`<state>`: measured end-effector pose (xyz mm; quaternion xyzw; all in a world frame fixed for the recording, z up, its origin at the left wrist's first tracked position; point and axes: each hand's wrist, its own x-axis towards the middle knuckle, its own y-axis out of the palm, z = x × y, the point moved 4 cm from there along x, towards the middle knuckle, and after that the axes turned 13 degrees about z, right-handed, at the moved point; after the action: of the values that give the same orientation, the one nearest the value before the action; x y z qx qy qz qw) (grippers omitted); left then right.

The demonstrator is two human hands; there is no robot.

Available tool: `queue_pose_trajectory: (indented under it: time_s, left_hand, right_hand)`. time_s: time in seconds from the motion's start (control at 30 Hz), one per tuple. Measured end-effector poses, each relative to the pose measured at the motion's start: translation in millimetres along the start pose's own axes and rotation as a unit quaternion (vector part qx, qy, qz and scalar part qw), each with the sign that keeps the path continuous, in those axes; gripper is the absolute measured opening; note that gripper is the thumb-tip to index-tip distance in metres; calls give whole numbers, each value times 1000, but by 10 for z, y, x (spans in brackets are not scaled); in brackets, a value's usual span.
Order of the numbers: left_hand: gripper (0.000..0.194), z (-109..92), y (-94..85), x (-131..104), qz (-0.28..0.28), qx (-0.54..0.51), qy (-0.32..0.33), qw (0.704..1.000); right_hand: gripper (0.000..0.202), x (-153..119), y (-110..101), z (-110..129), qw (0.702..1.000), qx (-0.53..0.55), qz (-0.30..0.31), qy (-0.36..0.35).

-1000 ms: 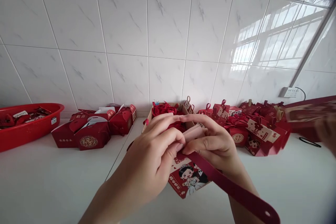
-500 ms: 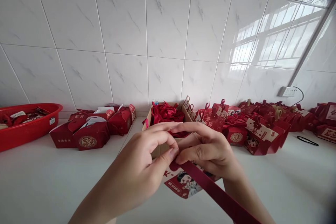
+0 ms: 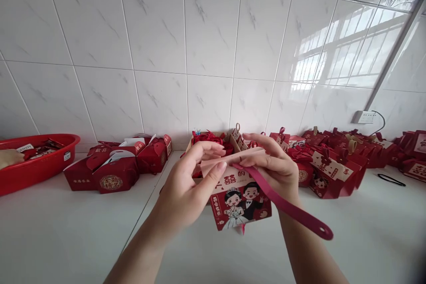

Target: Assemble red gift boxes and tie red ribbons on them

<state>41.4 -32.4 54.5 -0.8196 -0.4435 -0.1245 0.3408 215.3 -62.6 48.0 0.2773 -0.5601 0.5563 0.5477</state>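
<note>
Between my hands hangs a red and pale paper gift box point(image 3: 240, 204) with a cartoon couple on its front. My left hand point(image 3: 196, 182) grips the left part of its pale top flap, thumb in front and fingers behind. My right hand point(image 3: 274, 168) pinches the flap's right part near a dark red strap point(image 3: 289, 206). The strap comes out of the top of the box and slopes down to the right, its rounded end with a small hole hanging free. A bit of pink ribbon shows below the box.
Behind my hands stands a carton point(image 3: 238, 142) of red ribbons. Red boxes point(image 3: 111, 179) and a red basin point(image 3: 36, 166) of packets are at left. Many red gift bags point(image 3: 328, 177) and a black loop point(image 3: 391, 180) lie at right, by a tiled wall point(image 3: 159, 97).
The box has been raised and turned, so the couple on its front shows. The strap's holed end has come into view, and my left fingers have spread apart from my right ones.
</note>
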Motion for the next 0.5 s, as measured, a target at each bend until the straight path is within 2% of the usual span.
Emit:
queue_pose_trajectory:
  time_s: [0.1, 0.3, 0.4, 0.5]
  left_hand:
    - [23, 64, 63, 42, -4, -47, -18, 999]
    - [15, 189, 183, 107, -97, -190, 29, 976]
    - [12, 212, 170, 107, -126, -170, 50, 976]
    - [5, 154, 100, 69, -177, -91, 91, 976]
  right_hand:
    - [37, 1, 8, 18, 999, -13, -50, 7]
    - [33, -28, 62, 45, 995, -42, -91, 6]
    - [31, -37, 79, 17, 995, -17, -93, 31]
    - [25, -15, 112, -22, 993, 69, -51, 83]
